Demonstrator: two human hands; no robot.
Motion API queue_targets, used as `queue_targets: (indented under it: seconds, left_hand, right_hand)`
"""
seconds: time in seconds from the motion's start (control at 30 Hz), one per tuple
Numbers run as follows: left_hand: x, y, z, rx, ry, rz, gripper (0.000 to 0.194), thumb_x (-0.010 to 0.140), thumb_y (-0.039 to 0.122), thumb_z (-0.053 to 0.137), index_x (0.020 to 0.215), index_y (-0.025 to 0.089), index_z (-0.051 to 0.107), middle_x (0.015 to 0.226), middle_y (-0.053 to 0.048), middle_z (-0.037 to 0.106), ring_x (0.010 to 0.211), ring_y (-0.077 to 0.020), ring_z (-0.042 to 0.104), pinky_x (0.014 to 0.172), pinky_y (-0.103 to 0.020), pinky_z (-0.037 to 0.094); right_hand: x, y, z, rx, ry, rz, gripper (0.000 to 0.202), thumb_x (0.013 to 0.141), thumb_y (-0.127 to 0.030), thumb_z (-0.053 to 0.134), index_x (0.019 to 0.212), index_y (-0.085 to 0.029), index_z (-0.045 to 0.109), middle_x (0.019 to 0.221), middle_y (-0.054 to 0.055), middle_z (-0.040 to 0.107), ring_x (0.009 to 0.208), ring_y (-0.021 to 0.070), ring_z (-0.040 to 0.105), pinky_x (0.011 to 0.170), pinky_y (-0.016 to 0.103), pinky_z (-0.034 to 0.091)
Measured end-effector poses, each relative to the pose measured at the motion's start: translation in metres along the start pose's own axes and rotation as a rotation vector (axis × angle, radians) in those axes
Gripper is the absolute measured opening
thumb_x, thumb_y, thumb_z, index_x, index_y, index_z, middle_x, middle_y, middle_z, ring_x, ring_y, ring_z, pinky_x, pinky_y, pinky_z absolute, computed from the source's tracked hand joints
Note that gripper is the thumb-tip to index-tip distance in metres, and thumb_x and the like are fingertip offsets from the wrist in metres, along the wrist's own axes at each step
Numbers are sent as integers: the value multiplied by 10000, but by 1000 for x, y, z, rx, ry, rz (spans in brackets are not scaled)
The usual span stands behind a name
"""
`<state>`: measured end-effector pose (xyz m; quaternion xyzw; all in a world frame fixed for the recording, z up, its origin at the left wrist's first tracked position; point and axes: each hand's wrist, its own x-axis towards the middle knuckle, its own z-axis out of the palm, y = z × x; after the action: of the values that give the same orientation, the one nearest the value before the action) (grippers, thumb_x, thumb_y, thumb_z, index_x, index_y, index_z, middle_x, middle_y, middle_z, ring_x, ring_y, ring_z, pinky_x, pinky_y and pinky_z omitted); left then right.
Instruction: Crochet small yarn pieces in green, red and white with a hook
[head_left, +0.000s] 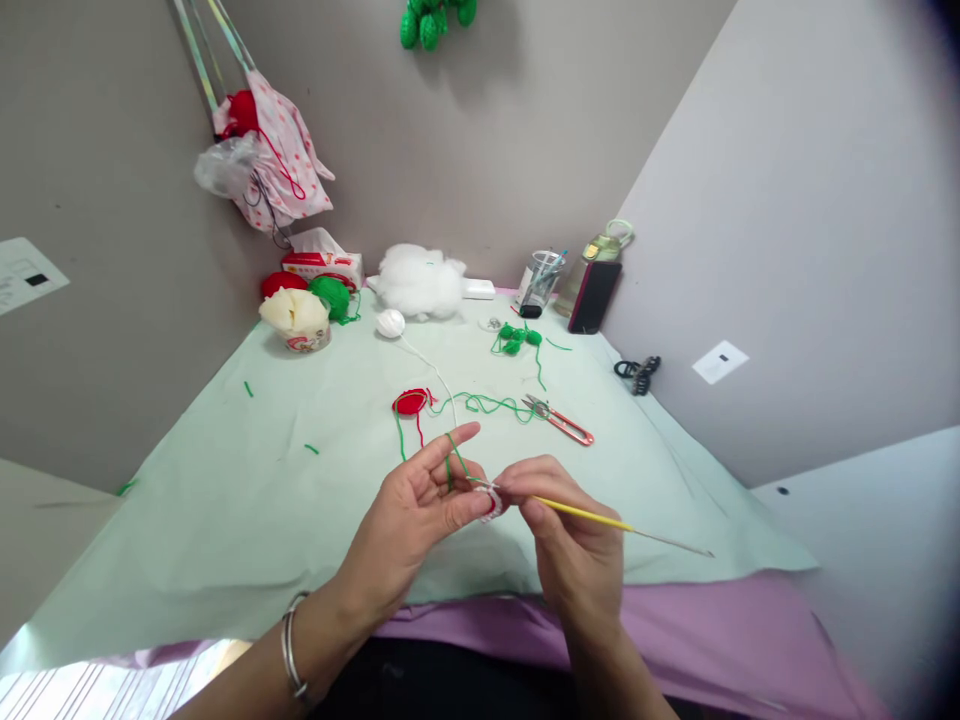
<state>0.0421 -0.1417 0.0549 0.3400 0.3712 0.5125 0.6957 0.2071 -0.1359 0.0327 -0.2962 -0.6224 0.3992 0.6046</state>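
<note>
My left hand (409,515) pinches a small round crochet piece (491,503), white at the edge with red inside, between thumb and fingers. Green yarn (450,470) runs around its fingers, and the index finger is raised. My right hand (577,535) grips a yellow-handled crochet hook (581,512), whose near end points right. The hook's other tip meets the upper edge of the piece, where fingers partly hide it. A white strand (435,368) leads from a white yarn ball (390,323) toward the hands.
Beyond the hands lie a red crochet piece (410,402), orange-handled snips (570,428) and green crochet pieces (517,338). Further back are white stuffing (421,283), a container (306,335), green yarn (330,296), a glass cup (538,283) and a phone (595,297).
</note>
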Motion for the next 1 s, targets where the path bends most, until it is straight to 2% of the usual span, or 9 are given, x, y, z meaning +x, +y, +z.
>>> queue_targets:
  seconds: [0.13, 0.2, 0.3, 0.37, 0.43, 0.5, 0.7, 0.87, 1.0]
  left_hand:
    - [-4, -11, 1, 267, 119, 195, 709, 829, 296, 851, 1481, 277, 575, 945, 9, 650, 917, -157, 637, 846, -283, 510]
    - [-5, -14, 2, 309, 134, 226, 691, 843, 292, 836, 1482, 294, 573, 956, 6, 652, 937, -161, 638, 862, -284, 507]
    - [-3, -12, 2, 198, 92, 165, 739, 810, 274, 860, 1487, 280, 565, 975, 7, 638, 920, -154, 647, 863, -280, 517]
    - [-1, -7, 2, 116, 19, 118, 748, 816, 302, 862, 1497, 253, 558, 975, 0, 648, 888, -148, 651, 855, -281, 525]
    - [-1, -3, 1, 79, -65, 100, 638, 908, 376, 778, 1492, 227, 571, 948, -14, 675, 852, -144, 653, 843, -286, 525]
    - [-1, 1, 1, 77, -110, 98, 532, 981, 419, 683, 1466, 216, 606, 920, -25, 698, 829, -144, 653, 831, -288, 516]
    - [2, 0, 7, 18, -46, 48, 532, 832, 308, 862, 1335, 226, 710, 865, 4, 679, 783, -121, 623, 743, -241, 492]
    - [4, 0, 5, 13, -26, 48, 481, 850, 307, 836, 1309, 228, 714, 853, 20, 641, 764, -103, 593, 762, -239, 482]
    - [2, -1, 1, 174, -24, 83, 513, 864, 303, 803, 1359, 253, 674, 863, 20, 607, 855, -140, 599, 851, -282, 469]
  right_hand:
    - [-2, 8, 2, 99, 14, 45, 164, 976, -215, 696, 1023, -292, 833, 931, 41, 728, 888, 168, 670, 764, 287, 561]
    - [-4, 12, 3, 110, 34, 60, 158, 944, -203, 740, 1010, -305, 841, 951, 40, 725, 896, 163, 671, 760, 274, 558]
    - [-5, 18, 6, 123, 73, 91, 146, 901, -197, 792, 969, -313, 849, 929, 33, 713, 874, 150, 662, 732, 254, 543]
    - [-3, 20, 7, 191, 99, 126, 92, 878, -242, 824, 931, -312, 852, 895, 28, 697, 839, 147, 651, 698, 255, 528]
    - [1, 20, 8, 310, 123, 169, 45, 841, -313, 862, 885, -312, 850, 856, 18, 672, 799, 146, 635, 677, 266, 517]
    - [5, 19, 8, 420, 134, 214, 81, 802, -360, 891, 847, -310, 846, 822, 7, 644, 761, 141, 615, 669, 277, 511]
    - [7, 16, 8, 489, 95, 273, 88, 785, -348, 899, 833, -296, 847, 822, 3, 612, 666, 117, 589, 572, 254, 473]
    - [7, 16, 8, 474, 87, 269, 90, 785, -350, 898, 828, -291, 845, 803, 5, 617, 685, 132, 596, 614, 279, 508]
    - [8, 17, 8, 443, 123, 245, 98, 779, -348, 905, 820, -285, 843, 751, -1, 630, 689, 123, 583, 616, 247, 489]
